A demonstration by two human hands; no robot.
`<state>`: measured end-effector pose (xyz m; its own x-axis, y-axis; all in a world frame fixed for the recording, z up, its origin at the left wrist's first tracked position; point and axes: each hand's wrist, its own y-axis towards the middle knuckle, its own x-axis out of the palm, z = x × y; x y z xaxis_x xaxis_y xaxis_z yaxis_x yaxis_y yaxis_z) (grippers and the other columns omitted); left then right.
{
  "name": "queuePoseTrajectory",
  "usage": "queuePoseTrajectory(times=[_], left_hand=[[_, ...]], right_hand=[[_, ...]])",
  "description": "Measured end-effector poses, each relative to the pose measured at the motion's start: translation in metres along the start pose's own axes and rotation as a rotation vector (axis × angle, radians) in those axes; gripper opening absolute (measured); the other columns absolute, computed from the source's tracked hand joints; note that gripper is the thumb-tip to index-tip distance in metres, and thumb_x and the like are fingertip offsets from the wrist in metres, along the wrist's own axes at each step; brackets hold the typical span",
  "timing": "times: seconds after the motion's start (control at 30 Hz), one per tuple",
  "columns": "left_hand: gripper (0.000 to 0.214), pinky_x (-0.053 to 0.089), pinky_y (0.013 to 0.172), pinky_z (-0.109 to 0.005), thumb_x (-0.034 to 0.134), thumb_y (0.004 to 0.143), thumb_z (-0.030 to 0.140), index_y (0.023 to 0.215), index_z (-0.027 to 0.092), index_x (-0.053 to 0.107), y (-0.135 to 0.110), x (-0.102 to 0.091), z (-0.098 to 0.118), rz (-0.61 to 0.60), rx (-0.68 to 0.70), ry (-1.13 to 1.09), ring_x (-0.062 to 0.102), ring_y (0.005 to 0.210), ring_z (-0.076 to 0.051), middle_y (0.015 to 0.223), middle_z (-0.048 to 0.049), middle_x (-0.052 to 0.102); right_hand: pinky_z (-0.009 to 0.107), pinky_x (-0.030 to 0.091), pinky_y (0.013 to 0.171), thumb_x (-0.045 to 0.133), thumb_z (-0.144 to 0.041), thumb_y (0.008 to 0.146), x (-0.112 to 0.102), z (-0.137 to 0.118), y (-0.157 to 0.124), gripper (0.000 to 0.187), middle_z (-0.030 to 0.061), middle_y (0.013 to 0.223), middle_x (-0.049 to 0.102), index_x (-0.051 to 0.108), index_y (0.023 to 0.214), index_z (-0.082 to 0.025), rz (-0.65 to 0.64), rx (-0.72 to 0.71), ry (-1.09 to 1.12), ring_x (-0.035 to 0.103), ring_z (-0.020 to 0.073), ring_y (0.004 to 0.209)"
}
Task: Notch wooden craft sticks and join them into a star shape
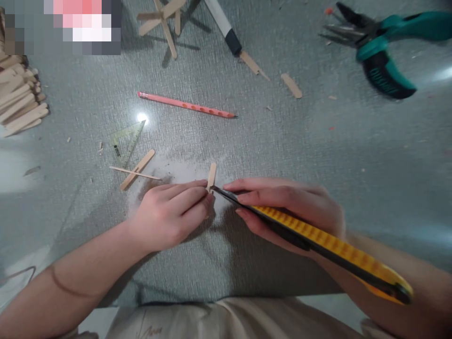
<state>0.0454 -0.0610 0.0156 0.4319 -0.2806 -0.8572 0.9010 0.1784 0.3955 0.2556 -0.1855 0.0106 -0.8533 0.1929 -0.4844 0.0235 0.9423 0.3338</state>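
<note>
The stick (pixel 212 174) is pinched, with no gap left, between the fingertips of the left hand (pixel 173 212), at 2 o'clock of it; the free end is pointed toward 12. The knife (pixel 328 238) is gripped firmly near its front by the right hand (pixel 291 202), its handle angled toward 4 o'clock. The blade (pixel 223 193) appears to be laid on the stick, just beside the left fingertips. A finger could be cut if the blade slipped; the wood might be split by excessive pressure.

On my feed I see a grey, finely textured counter (pixel 381 169) with white glare (pixel 446 74) at its right side.
</note>
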Motion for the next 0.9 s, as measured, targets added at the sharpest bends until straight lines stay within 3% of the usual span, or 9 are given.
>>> queuePoseTrajectory(times=[0.33, 0.9], left_hand=[[0.002, 0.066, 0.075, -0.025, 0.065, 0.095, 0.013, 0.093, 0.014, 0.066, -0.0017, 0.0013, 0.0003, -0.007, -0.007, 0.004, 0.077, 0.098, -0.019, 0.092, -0.0042, 0.077], [0.004, 0.065, 0.073, -0.025, 0.062, 0.096, 0.012, 0.096, 0.014, 0.065, -0.0014, 0.0014, -0.0002, -0.012, -0.003, -0.012, 0.077, 0.098, -0.019, 0.094, -0.0048, 0.078]], right_hand=[[0.021, 0.065, 0.062, 0.07, -0.009, 0.084, 0.0002, 0.0031, -0.0004, 0.027, 0.0074, 0.11, 0.078, 0.068, 0.107, -0.022, -0.005, -0.025, 0.01, 0.078, 0.016, 0.079], [0.024, 0.066, 0.065, 0.071, -0.009, 0.083, 0.0001, 0.002, -0.0017, 0.03, 0.0057, 0.11, 0.078, 0.068, 0.109, -0.025, 0.002, 0.004, 0.008, 0.078, 0.0166, 0.079]])
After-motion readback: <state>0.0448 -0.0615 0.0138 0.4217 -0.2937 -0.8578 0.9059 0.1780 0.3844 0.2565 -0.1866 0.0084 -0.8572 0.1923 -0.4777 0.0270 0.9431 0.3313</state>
